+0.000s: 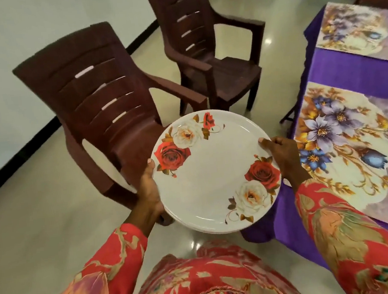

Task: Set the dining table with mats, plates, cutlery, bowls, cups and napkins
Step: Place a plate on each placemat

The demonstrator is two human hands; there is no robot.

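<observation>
Plate stack (216, 168) held off table's near-left edge, left hand (148, 186) and right hand (284, 157) each in closed grip on rim. Keep level; centre top plate on nearest mat (354, 150).

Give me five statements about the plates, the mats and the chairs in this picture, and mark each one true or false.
1. Both hands hold the stack of plates by its rim, the left hand on one side and the right hand on the other. True.
2. The top plate is plain white with no pattern. False: it bears red and white roses.
3. Two floral mats, the near mat and the far mat, lie on the purple tablecloth. True.
4. A plate already sits on the near mat. False: no plate is on it.
5. The two brown chairs, the near chair and the far chair, are stacked on each other. False: they stand side by side on the floor.
</observation>
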